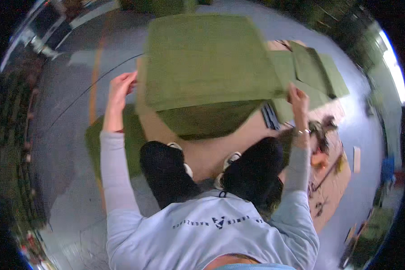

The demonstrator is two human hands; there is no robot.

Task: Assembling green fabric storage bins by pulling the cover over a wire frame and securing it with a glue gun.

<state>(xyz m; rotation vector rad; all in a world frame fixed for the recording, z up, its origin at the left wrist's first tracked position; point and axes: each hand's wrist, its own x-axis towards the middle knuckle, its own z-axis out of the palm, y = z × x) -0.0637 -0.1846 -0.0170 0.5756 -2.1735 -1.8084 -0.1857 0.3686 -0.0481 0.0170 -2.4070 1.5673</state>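
Observation:
A flat green fabric panel [207, 58] with stitched edges spreads in front of me, slightly blurred. My right hand [298, 101] pinches its near right corner, fingers closed. Beside the panel's left edge is my left hand [123, 87], its fingers curled together; whatever they hold, if anything, is too blurred to make out. Under the panel's near edge a darker green piece [207, 119] shows, partly covered. More folded green fabric [312, 67] lies beyond my right hand.
I sit low over a cardboard sheet [202, 153] on a grey floor [72, 162]. Dark striped strips [270, 116] lie near my right hand. Green fabric [114, 135] rests by my left forearm. Small blurred items [319, 159] are scattered at right, with a white piece [357, 159] farther out.

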